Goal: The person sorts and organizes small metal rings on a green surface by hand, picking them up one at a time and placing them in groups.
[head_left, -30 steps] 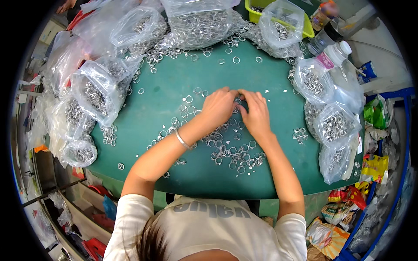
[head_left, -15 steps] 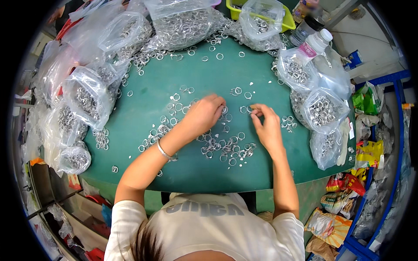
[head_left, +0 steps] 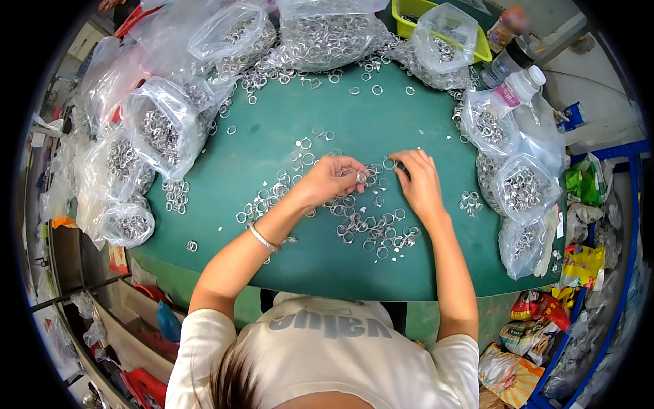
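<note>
My left hand (head_left: pixel 332 180), with a silver bangle on its wrist, is closed in a pinch over the middle of the green table. A silver ring (head_left: pixel 361 177) shows at its thumb and fingertips. Just to the right, my right hand (head_left: pixel 419 183) has its fingers bent, and another silver ring (head_left: pixel 389 163) is at its fingertips. Between and below the hands lies a loose pile of silver rings (head_left: pixel 375 228). More rings (head_left: pixel 269 198) spread out beside and under my left forearm, which partly hides them. Small white scraps dot the tabletop.
Clear plastic bags full of rings line the left (head_left: pixel 162 133), the back (head_left: pixel 334 41) and the right (head_left: pixel 523 187) of the green table (head_left: pixel 313 273). A yellow-green basket (head_left: pixel 482 48) and a white-capped bottle (head_left: pixel 523 85) stand at the back right. Blue shelving (head_left: pixel 623 204) holds packets.
The whole view has shifted, so the table sits further right in it. My left hand has turned, showing a ring in its fingertips. My right hand stays close beside it, its ring now raised slightly.
</note>
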### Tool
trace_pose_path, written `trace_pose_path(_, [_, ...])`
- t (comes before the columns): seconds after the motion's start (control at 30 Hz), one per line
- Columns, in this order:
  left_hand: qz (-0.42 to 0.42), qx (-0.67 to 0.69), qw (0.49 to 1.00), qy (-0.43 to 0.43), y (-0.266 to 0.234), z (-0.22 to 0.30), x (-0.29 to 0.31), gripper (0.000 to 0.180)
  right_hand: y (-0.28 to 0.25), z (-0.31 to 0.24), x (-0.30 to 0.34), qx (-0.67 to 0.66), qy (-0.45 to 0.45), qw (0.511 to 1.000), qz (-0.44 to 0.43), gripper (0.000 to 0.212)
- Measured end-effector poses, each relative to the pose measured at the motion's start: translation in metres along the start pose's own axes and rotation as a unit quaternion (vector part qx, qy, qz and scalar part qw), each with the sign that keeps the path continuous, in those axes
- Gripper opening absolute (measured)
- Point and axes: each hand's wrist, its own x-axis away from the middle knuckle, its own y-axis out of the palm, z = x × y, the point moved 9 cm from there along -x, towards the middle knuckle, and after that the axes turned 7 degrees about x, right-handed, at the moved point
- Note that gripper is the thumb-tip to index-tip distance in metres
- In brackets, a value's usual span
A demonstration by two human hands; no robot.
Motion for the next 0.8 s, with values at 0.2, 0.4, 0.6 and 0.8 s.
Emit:
trace_pose_path(0.2, [-0.053, 0.179, 0.981, -0.052, 0.006, -0.015, 0.011, 0.016, -0.019, -0.027, 0.024, -0.292, 0.113, 0.949, 0.037, 0.042])
trace_pose_path(0.4, [-0.102, 0.338, 0.931, -0.093, 0.011, -0.024, 0.027, 0.033, -0.019, -0.043, 0.026, -0.295, 0.121, 0.944, 0.083, 0.029])
trace_pose_path(0.6, [-0.088, 0.333, 0.934, -0.091, 0.005, -0.025, 0.044, 0.038, -0.017, -0.06, 0.013, -0.305, 0.12, 0.942, 0.077, 0.029])
trace_pose_path(0.8, [-0.073, 0.051, 0.995, 0.037, 0.005, -0.021, 0.047, 0.021, 0.027, -0.065, 0.025, -0.498, 0.182, 0.843, -0.092, 0.024])
